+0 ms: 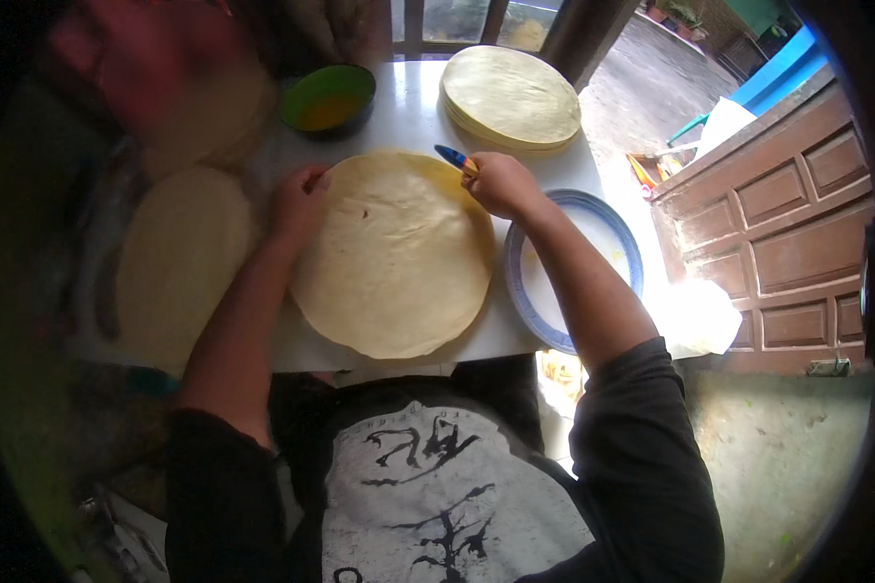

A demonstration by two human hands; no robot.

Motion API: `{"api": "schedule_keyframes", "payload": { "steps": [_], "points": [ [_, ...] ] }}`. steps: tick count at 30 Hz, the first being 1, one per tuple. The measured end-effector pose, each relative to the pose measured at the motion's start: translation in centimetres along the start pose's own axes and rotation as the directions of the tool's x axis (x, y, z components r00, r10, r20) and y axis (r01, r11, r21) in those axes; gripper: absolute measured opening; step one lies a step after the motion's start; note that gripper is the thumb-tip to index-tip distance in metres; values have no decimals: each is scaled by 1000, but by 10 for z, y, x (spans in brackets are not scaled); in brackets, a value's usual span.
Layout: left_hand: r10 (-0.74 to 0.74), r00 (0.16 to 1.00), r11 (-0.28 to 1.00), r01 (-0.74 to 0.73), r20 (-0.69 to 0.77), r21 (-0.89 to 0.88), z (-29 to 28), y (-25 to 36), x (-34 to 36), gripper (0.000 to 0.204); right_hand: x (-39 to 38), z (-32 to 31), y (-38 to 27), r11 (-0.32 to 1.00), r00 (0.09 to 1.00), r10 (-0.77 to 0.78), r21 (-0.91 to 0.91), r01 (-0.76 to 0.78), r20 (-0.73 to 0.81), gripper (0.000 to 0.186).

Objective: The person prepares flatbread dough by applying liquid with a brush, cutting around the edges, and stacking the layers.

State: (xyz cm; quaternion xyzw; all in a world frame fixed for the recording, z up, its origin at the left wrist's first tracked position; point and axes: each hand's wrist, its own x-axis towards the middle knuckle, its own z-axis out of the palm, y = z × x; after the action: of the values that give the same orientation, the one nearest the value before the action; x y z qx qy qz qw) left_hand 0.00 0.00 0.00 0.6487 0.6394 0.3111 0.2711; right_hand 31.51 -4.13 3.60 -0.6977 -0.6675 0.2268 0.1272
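Observation:
A large, round, pale-yellow dough sheet lies on the white table in front of me, with a small dark mark or tear near its upper left. My left hand is at the upper left edge of the sheet, fingers curled and closed on the rim. Over the upper right edge, my right hand is closed around a slim tool with a blue and orange handle. The handle points up and left; the tool's other end is hidden by my hand. Just beyond the sheet, a green bowl holds yellow-orange liquid.
A stack of round sheets stands at the table's far right. Under my right forearm sits a blue-rimmed round tray. More round sheets lie at the left, near a blurred red shape. A brown panelled door is at the right.

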Motion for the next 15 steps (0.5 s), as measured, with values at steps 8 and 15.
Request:
{"api": "schedule_keyframes", "payload": {
  "steps": [8, 15],
  "points": [
    [-44, 999, 999, 44, -27, -12, -12, 4, -12, 30, -10, 11, 8, 989, 998, 3, 145, 7, -66, 20],
    [28, 999, 999, -29, 46, 31, -8, -16, -4, 34, -7, 11, 4, 999, 999, 31, 30, -30, -16, 24]
  ]
}}
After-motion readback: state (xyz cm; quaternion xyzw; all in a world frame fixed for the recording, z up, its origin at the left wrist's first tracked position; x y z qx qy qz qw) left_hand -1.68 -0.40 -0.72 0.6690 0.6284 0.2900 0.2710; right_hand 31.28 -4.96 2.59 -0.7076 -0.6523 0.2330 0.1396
